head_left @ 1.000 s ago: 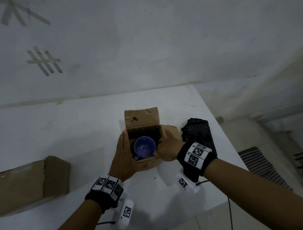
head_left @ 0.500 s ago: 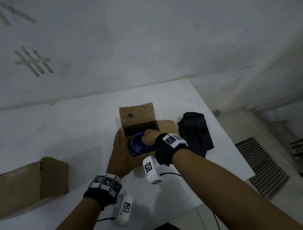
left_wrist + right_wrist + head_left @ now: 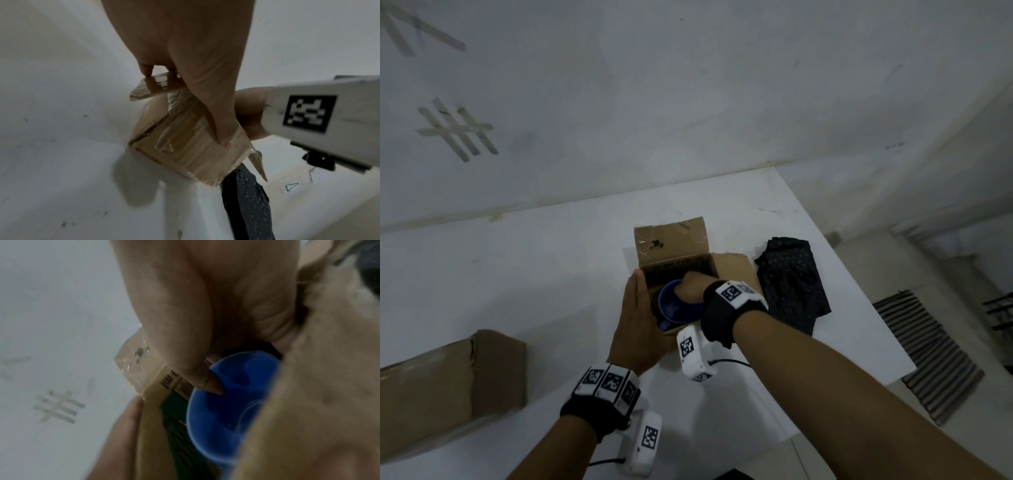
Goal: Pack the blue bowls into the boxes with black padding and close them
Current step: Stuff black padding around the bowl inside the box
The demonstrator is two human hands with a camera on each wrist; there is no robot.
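A small open cardboard box stands on the white table, its far flap upright. A blue bowl sits tilted inside it against a dark lining. My right hand reaches into the box and grips the bowl's far rim, thumb inside the bowl. My left hand lies flat against the box's left side with straight fingers; its thumb rests on the near wall of the box. A folded piece of black padding lies on the table just right of the box.
A larger closed cardboard box lies at the table's left front. The table's right edge runs just past the padding, with floor and a striped mat below. A white wall stands behind.
My right hand has left the box's right side, gone into the box and taken the bowl's rim. The bowl now sits more tilted. My left hand stays against the box's left side.
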